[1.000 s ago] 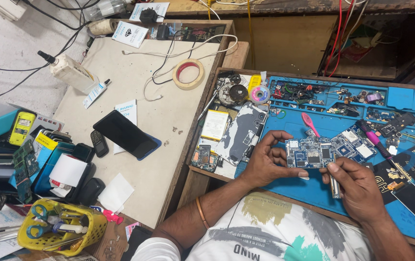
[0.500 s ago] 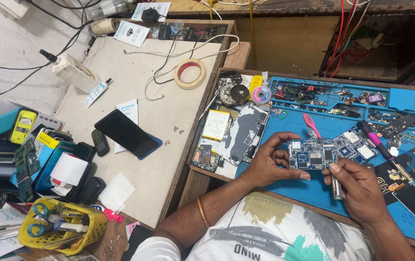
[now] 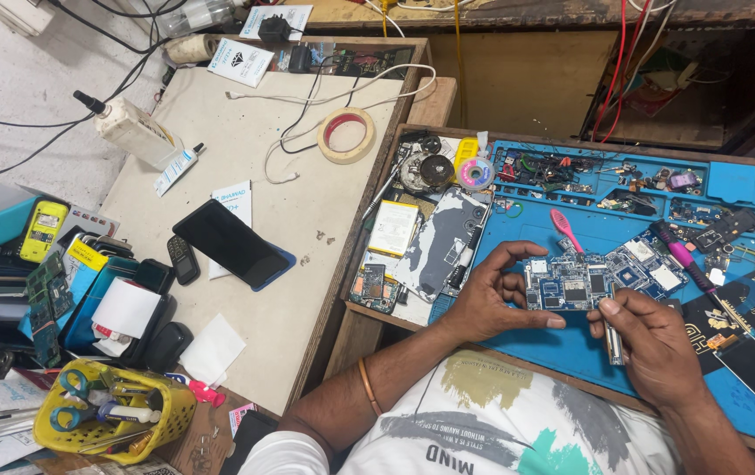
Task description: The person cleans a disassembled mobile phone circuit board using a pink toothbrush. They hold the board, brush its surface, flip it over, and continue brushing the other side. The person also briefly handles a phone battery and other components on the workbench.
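From the head view, the left hand [image 3: 487, 299] grasps a small circuit board [image 3: 568, 284] above the blue mat [image 3: 571, 352] on the tabletop [image 3: 289, 317]. The right hand [image 3: 650, 339], touching the board's edge, grips a metal tool [image 3: 615, 343].

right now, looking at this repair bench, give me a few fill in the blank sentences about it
1. The left hand holds a small blue ____ over the blue work mat.
2. The right hand grips a slim metal tool that points ____.
3. The roll of tape lies on the ____ tabletop.
4. The scissors stand in a ____ basket.

Missing words: circuit board; downward; beige; yellow
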